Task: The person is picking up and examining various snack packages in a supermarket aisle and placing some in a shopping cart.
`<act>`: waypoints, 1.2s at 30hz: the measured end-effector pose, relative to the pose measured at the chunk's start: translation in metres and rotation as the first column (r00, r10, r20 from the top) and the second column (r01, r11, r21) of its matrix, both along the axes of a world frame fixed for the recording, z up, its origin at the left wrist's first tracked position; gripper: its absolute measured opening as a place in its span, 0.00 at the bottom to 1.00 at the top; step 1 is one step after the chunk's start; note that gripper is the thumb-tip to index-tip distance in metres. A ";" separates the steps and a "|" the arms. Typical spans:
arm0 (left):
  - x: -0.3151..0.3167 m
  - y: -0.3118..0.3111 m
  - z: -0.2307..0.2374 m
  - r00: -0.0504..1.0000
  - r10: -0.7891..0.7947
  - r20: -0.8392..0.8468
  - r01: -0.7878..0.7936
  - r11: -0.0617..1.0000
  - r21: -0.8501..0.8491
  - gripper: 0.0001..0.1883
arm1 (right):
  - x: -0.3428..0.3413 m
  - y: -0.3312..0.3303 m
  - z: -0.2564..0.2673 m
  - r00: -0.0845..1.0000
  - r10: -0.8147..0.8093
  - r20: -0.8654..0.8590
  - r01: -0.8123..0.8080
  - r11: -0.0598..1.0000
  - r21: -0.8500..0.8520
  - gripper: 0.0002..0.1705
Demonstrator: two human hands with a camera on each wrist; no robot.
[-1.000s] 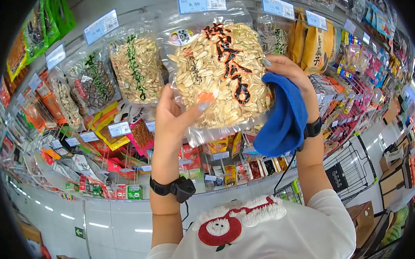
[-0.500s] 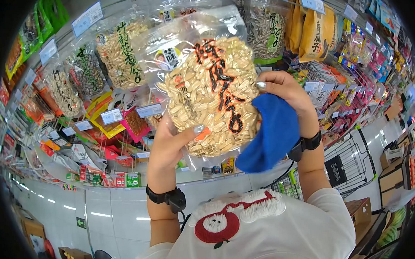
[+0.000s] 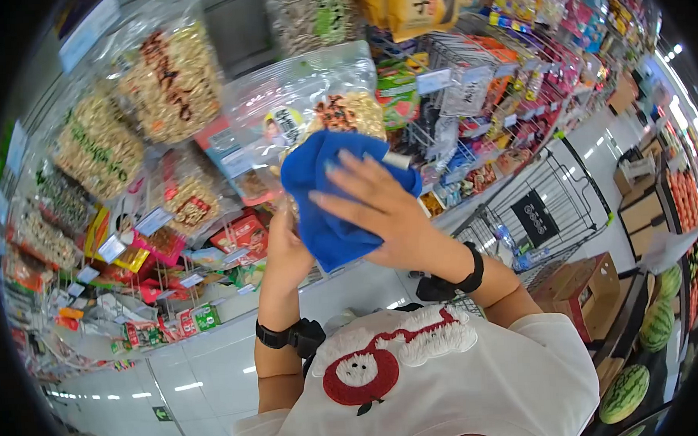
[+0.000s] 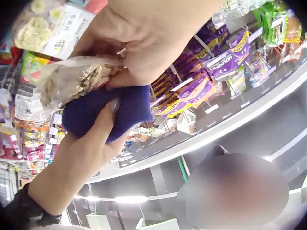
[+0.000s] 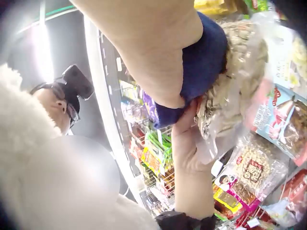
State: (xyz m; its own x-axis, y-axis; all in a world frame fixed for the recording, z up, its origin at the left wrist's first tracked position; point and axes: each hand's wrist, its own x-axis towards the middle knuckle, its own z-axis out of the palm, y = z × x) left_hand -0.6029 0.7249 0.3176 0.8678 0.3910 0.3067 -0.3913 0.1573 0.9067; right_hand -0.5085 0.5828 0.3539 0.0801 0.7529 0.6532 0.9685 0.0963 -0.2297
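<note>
A clear bag of pale seeds (image 3: 344, 113) is held in front of the shelf, tilted. At its lower left the left hand (image 3: 286, 248) grips the edge; the right wrist view shows this hand (image 5: 189, 146) curled at the bag (image 5: 235, 81). A blue cloth (image 3: 331, 246) covers the bag's lower front. Over the cloth lies the right hand (image 3: 388, 216), fingers spread and fairly straight, pressing it to the bag. In the left wrist view, the right thumb rests on the cloth (image 4: 86, 115), beside the left hand (image 4: 144, 43).
Hanging snack bags (image 3: 168, 86) fill the shelves at left and above. A wire shopping cart (image 3: 562, 201) stands at right, near a cardboard box (image 3: 582, 293) and watermelons (image 3: 625, 393). Tiled floor (image 3: 124, 415) lies below the shelf.
The bag has moved down and away from the hanging row. The right hand has left the bag's right edge and moved over its front, bringing the cloth across the printed side.
</note>
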 end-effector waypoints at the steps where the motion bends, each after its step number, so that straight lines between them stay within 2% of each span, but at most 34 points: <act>1: 0.008 -0.006 -0.006 1.000 -0.005 -0.008 0.005 1.000 0.022 0.28 | 0.005 -0.012 -0.007 1.000 0.017 0.007 -0.017 0.999 -0.039 0.39; 2: 0.015 -0.012 -0.014 1.000 -0.009 -0.017 0.010 0.999 0.044 0.27 | 0.009 -0.023 -0.012 0.999 0.035 0.012 -0.034 0.996 -0.078 0.39; 3: 0.021 -0.019 -0.017 1.000 -0.013 -0.026 0.015 0.998 0.067 0.26 | 0.014 -0.031 -0.016 0.993 -0.005 0.119 0.003 1.000 0.017 0.36; 6: 0.037 -0.041 -0.015 0.976 -0.155 -0.152 0.198 0.922 0.333 0.25 | 0.056 -0.054 -0.013 0.933 -0.321 0.164 0.267 0.922 0.282 0.33; 7: 0.040 -0.050 -0.006 0.955 -0.170 -0.242 0.255 0.888 0.383 0.24 | 0.067 -0.067 -0.002 0.904 -0.428 0.018 0.400 0.857 0.325 0.30; 8: 0.043 -0.060 0.003 0.927 -0.180 -0.328 0.316 0.846 0.430 0.23 | 0.081 -0.075 0.001 0.888 -0.446 -0.111 0.448 0.787 0.425 0.30; 10: 0.058 -0.074 -0.019 0.945 -0.269 -0.186 0.318 0.887 0.335 0.23 | 0.091 -0.088 -0.007 0.875 -0.482 -0.043 0.454 0.786 0.419 0.30; 11: 0.063 -0.076 -0.018 0.941 -0.275 -0.198 0.330 0.879 0.344 0.24 | 0.080 -0.091 -0.012 0.918 -0.397 0.005 0.373 0.867 0.331 0.29; 12: 0.075 -0.075 -0.016 0.955 -0.176 -0.238 0.289 0.727 0.623 0.27 | 0.062 -0.099 -0.018 0.946 -0.322 0.033 0.306 0.923 0.233 0.28; 14: 0.084 -0.078 -0.032 0.955 -0.246 -0.166 0.287 0.907 0.308 0.29 | 0.051 -0.108 -0.033 0.940 -0.298 0.166 0.263 0.943 0.205 0.24; 16: 0.092 -0.096 -0.018 0.974 -0.220 -0.044 0.222 0.909 0.352 0.30 | 0.052 -0.116 -0.041 0.913 -0.309 0.267 0.246 0.938 0.244 0.23; 17: 0.094 -0.103 -0.012 0.978 -0.208 0.020 0.187 0.912 0.365 0.30 | 0.058 -0.121 -0.037 0.883 -0.396 0.251 0.309 0.894 0.324 0.21; 19: 0.090 -0.091 -0.008 0.916 -0.255 -0.309 0.362 0.857 0.366 0.32 | 0.075 -0.141 -0.026 0.815 -0.566 0.120 0.483 0.780 0.398 0.22; 21: 0.090 -0.090 -0.011 0.869 -0.427 -0.250 0.471 0.870 0.149 0.32 | 0.092 -0.167 -0.019 0.723 -0.688 -0.068 0.640 0.630 0.440 0.22; 22: 0.090 -0.093 -0.007 0.876 -0.434 -0.212 0.461 0.881 0.101 0.32 | 0.098 -0.177 -0.019 0.672 -0.720 -0.175 0.700 0.540 0.467 0.21; 23: 0.088 -0.096 -0.001 0.883 -0.436 -0.173 0.450 0.891 0.052 0.32 | 0.097 -0.185 -0.017 0.595 -0.645 -0.479 0.803 0.458 0.382 0.18; 24: 0.087 -0.098 0.001 0.889 -0.436 -0.137 0.440 0.898 -0.003 0.32 | 0.094 -0.192 -0.016 0.445 -0.512 -0.735 0.881 0.399 0.255 0.15; 25: 0.088 -0.094 -0.005 0.862 -0.501 -0.069 0.493 0.863 -0.108 0.33 | 0.101 -0.199 -0.023 0.430 -0.112 -0.896 0.802 0.503 0.322 0.13; 26: 0.089 -0.097 -0.005 0.856 -0.513 -0.070 0.498 0.853 -0.159 0.33 | 0.100 -0.199 -0.026 0.352 0.172 -0.920 0.705 0.597 0.382 0.13; 27: 0.092 -0.102 -0.004 0.848 -0.525 -0.071 0.502 0.839 -0.210 0.33 | 0.099 -0.198 -0.028 0.215 0.431 -0.876 0.598 0.651 0.467 0.14; 28: 0.095 -0.108 -0.002 0.841 -0.536 -0.068 0.504 0.824 -0.258 0.32 | 0.098 -0.196 -0.030 0.036 0.639 -0.769 0.488 0.660 0.571 0.16; 29: 0.098 -0.120 -0.001 0.889 -0.451 -0.080 0.413 0.864 -0.288 0.30 | 0.099 -0.194 -0.043 -0.040 0.643 -0.765 0.447 0.696 0.561 0.19; 30: 0.102 -0.125 -0.003 0.895 -0.443 -0.055 0.411 0.866 -0.285 0.30 | 0.087 -0.188 -0.033 -0.168 0.713 -0.680 0.304 0.694 0.653 0.20; 32: 0.111 -0.131 -0.009 0.906 -0.424 -0.007 0.405 0.870 -0.279 0.29 | 0.063 -0.184 -0.030 -0.325 0.701 -0.634 0.204 0.707 0.677 0.20; 36: 0.112 -0.138 -0.005 0.910 -0.410 -0.067 0.366 0.867 -0.338 0.27 | 0.041 -0.187 -0.050 -0.459 0.608 -0.648 0.195 0.781 0.594 0.21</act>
